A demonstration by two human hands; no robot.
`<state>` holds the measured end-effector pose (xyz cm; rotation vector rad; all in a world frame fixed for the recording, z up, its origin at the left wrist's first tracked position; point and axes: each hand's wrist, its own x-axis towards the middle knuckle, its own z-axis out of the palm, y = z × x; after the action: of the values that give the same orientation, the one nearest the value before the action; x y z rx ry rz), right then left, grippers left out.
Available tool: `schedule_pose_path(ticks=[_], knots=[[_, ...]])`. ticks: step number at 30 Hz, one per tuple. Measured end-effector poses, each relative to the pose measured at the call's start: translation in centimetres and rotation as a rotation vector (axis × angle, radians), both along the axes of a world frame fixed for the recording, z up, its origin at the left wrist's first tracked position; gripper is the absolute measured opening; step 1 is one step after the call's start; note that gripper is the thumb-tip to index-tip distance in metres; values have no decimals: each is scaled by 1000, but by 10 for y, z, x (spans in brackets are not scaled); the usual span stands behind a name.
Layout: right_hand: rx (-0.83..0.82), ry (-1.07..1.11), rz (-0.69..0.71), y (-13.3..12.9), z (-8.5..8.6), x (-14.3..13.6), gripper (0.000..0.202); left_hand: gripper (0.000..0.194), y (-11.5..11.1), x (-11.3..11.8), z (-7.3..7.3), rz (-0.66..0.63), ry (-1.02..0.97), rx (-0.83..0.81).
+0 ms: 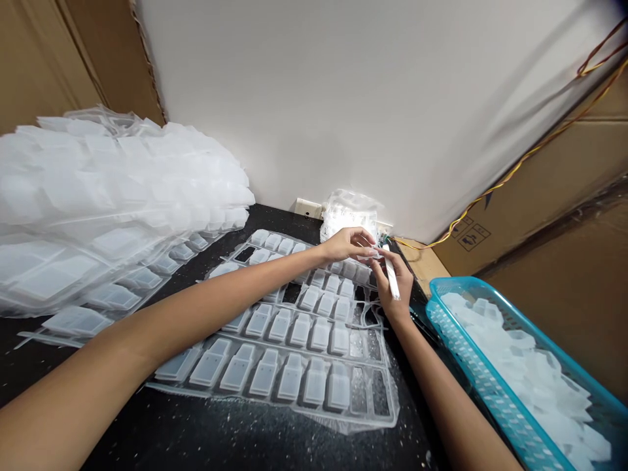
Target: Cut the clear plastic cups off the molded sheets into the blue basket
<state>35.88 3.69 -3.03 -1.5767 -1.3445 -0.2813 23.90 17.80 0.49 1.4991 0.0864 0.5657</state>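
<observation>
Translucent plastic covers much of a black table (196, 432) as, right of the frame's centre, a person's left hand (350, 244) pinches a small clear piece (375, 254). The right hand (397, 281) meets it, fingers curled about a white stick (392, 276). A moulded sheet (299, 328) lies below, a stack of sheets (112, 183) fills upper left, and a blue basket (464, 347) holds loose pieces (524, 373) at lower right.

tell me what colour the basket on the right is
The basket is see-through turquoise blue; it shows best in the head view.
</observation>
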Motion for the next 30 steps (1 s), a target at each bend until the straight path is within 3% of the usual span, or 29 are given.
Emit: schedule_pose_path(ticks=[4,7,10,13,18,21,24,30], knots=[[-92,-140,-10,-7,6,8,29,32,4,-1,5,38,-48,62],[-252,-294,73,-19,15,9,31,35,5,-5,15,71,-90,112],[-397,-427,145,-31,24,0,45,36,1,-11,28,88,-128,159],[-470,-517,107,-41,27,-11,62,35,-9,-22,44,72,-173,286],[-516,-586,-256,-65,10,-10,64,25,-42,-47,68,91,-240,582],[-552,-586,-386,-82,-6,-6,59,21,-64,-66,76,132,-272,792],[-578,-589,-400,-100,-16,-5,54,22,-84,-86,78,129,-283,922],[-525,-448,-303,-132,-20,-3,32,21,-113,-127,78,101,-237,904]])
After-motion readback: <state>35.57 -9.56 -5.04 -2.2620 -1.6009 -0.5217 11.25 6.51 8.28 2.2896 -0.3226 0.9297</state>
